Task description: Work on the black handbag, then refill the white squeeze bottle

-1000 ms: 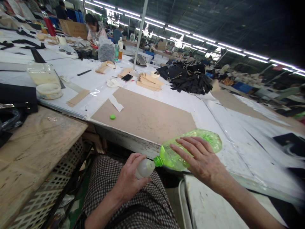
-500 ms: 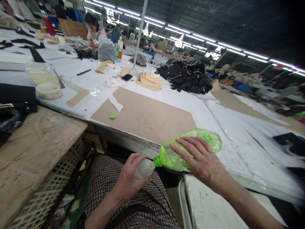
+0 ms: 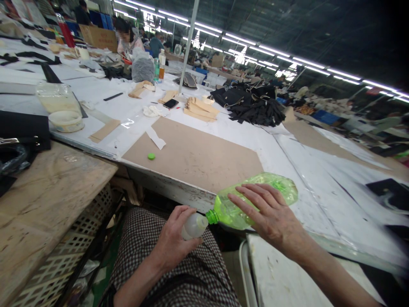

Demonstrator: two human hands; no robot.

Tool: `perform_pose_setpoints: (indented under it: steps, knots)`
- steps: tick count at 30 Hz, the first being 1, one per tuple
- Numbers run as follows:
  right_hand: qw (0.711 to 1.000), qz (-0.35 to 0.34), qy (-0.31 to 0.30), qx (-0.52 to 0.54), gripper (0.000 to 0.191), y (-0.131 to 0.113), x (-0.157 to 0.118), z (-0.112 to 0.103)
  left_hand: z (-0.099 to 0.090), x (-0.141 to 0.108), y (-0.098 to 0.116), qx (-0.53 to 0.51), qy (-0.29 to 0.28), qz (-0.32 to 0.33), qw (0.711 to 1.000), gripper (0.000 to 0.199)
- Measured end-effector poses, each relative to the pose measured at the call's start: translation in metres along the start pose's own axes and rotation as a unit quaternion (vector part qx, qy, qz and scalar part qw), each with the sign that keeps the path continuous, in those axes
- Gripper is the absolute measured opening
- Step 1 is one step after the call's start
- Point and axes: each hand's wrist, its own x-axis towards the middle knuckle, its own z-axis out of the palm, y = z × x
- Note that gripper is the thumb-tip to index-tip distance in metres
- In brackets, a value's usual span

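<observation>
My left hand [image 3: 174, 236] is wrapped round a small translucent white squeeze bottle [image 3: 194, 226], held over my lap just off the table edge. Under my right hand [image 3: 266, 209] lies a clear green plastic bottle [image 3: 230, 213], tilted on its side; the fingers rest over its body and the thumb is hidden. Its green neck meets the mouth of the white bottle. I cannot tell whether liquid is passing between them. A green cap [image 3: 151, 156] lies on the brown board [image 3: 198, 149] on the table.
A pile of black fabric pieces [image 3: 249, 102], tan cut pieces [image 3: 200, 109] and a phone [image 3: 170, 103] lie farther back. Left are a shallow tub [image 3: 65, 122] and a wooden bench [image 3: 57, 200]. A metal pole [image 3: 188, 47] rises from the table. People work in the background.
</observation>
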Motion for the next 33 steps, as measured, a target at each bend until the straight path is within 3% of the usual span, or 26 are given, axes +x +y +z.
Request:
perform_pose_setpoints:
  steps: [33]
  knots:
    - [1.0, 0.0, -0.016, 0.003, 0.064, -0.0022, 0.0007, -0.0011, 0.0003, -0.0002, 0.0024, 0.001, -0.005, -0.009, 1.0, 0.069]
